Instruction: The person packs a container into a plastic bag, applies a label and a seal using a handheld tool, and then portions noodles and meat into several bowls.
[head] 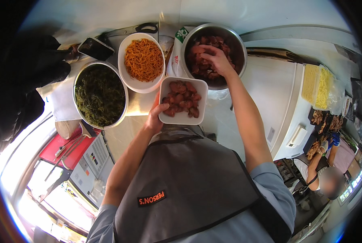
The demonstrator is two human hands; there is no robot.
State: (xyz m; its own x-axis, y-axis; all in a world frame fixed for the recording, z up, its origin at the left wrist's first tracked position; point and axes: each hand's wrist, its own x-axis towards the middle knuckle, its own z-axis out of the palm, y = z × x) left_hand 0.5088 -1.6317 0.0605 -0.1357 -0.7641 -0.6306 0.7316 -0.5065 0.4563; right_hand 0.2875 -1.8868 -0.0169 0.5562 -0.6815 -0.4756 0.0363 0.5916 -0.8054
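Note:
My left hand point(156, 117) grips the near left side of a white square plastic bowl point(201, 91), thumb over its rim. Dark red meat pieces point(182, 98) fill the bottom of that bowl. My right hand point(216, 59) reaches down into a large stainless steel bowl point(243, 60), its fingers bent over more raw dark red meat point(220, 42). Whether a piece is pinched in the fingertips I cannot tell. The white bowl is just in front of my apron, below and left of the steel bowl.
A white oval bowl point(123, 71) holds orange shredded food point(144, 59). Left of it is a round bowl of dark green shreds point(100, 94). Behind lie a phone point(96, 48) and black-handled scissors point(146, 28). A white freezer point(266, 91) stands right; a person point(313, 170) handles food beyond it.

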